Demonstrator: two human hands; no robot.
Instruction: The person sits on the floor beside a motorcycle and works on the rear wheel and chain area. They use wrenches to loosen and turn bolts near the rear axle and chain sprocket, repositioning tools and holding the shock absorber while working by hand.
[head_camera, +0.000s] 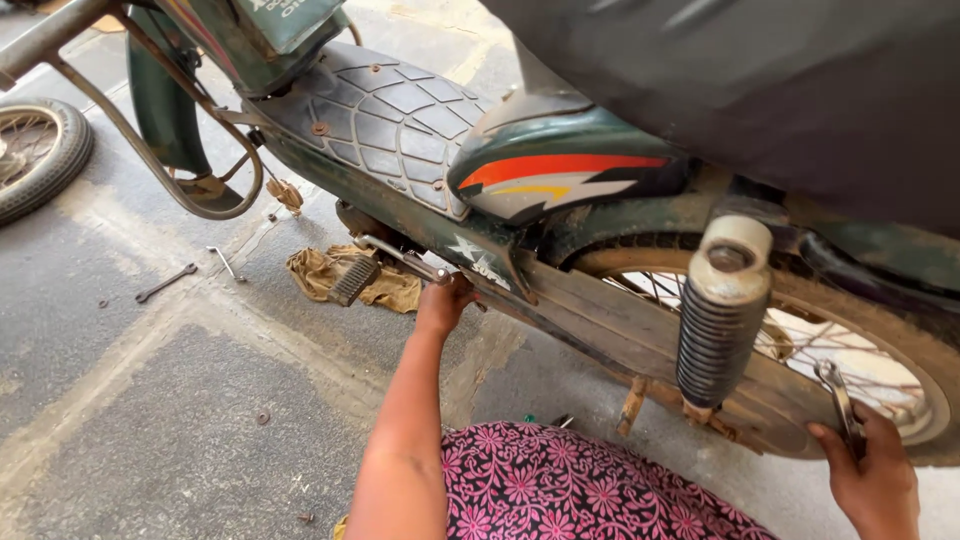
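Left hand (445, 300) reaches under the green motorbike (560, 180), fingers curled against the frame by the footpeg (352, 280); can't tell if they grip anything. Right hand (875, 480) has fingers wrapped round a wrench (838, 400) at the rear wheel (860, 370), just beside the shock absorber (720, 310). A rag (320, 270) and a spanner (166, 283) lie on the floor.

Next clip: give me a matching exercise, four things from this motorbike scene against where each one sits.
Things:
1. spanner
2. rag
3. spare wheel
4. shock absorber

Places:
A. far left on the ground
B. on the ground under the footrest
C. in the right hand at the rear wheel
D. upright beside the rear wheel

Pairs: 1-C, 2-B, 3-A, 4-D
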